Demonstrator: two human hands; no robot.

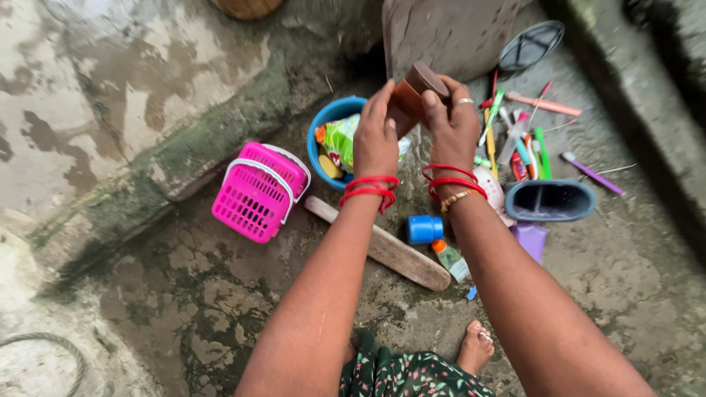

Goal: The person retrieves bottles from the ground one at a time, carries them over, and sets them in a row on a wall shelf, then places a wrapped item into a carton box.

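Observation:
Both my hands hold a small brown jar (407, 103) with a dark round lid up in front of me. My left hand (375, 136) grips its left side. My right hand (452, 121), with a ring on one finger, wraps the lid end. Red bangles circle both wrists. Below the jar sits a blue bowl (327, 117) with a green packet (342, 140) in it.
A pink plastic basket (259, 191) lies tipped at the left. A wooden paddle (393, 250), a blue cap (424, 229), a small bottle (450, 259), a grey-blue holder (550, 200) and several scattered toothbrushes (515, 140) lie on the wet concrete. My foot (476, 347) shows below.

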